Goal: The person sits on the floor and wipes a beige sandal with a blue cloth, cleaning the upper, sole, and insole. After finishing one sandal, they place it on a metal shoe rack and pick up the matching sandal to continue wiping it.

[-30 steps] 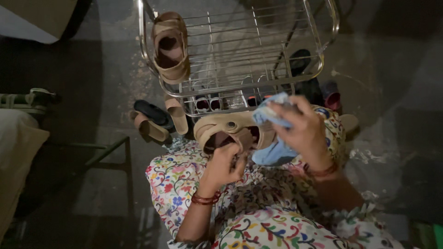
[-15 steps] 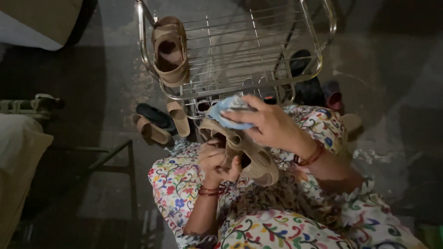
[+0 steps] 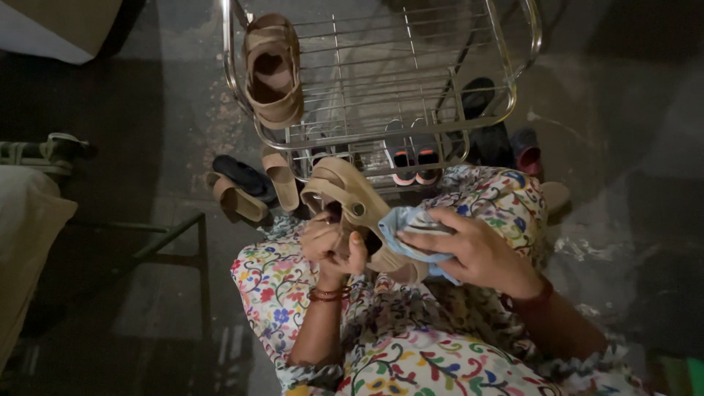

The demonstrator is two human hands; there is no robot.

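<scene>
Right now your left hand [image 3: 334, 246] is closed around a tan sandal [image 3: 352, 209], fingers curled into its open underside and thumb wrapped over the near edge, so the shoe sits tipped up above your lap. It is a chunky, moulded slip-on of a dull beige colour, with a broad strap arching over the top and a round metal-looking stud set where the strap meets the side. The inside of the shoe looks darker, brownish, and is partly hidden by your fingers. The strap points up and away from you, towards the wire rack [image 3: 506, 95].

Your right hand [image 3: 469, 249] is bunched tight on a light blue cloth [image 3: 411, 224], pressing the wad against the right side of the sandal; a loose corner of the cloth hangs below your palm. So both hands are clamped, one on the shoe and one on the cloth, and they meet at the sandal just above your knees, over the floral-print garment [image 3: 411, 352].

Beyond the sandal stands the wire rack, a shiny metal shelf frame. On its top tier, at the left, lies a matching tan sandal [image 3: 273, 70]. On the floor to the left of the rack sit a pair of tan slippers [image 3: 253, 194] and a dark flat shoe [image 3: 242, 176] between them. Lower in the rack you can see the toes of red-and-white shoes [image 3: 412, 165], and darker footwear [image 3: 488, 132] stands to the right.
</scene>
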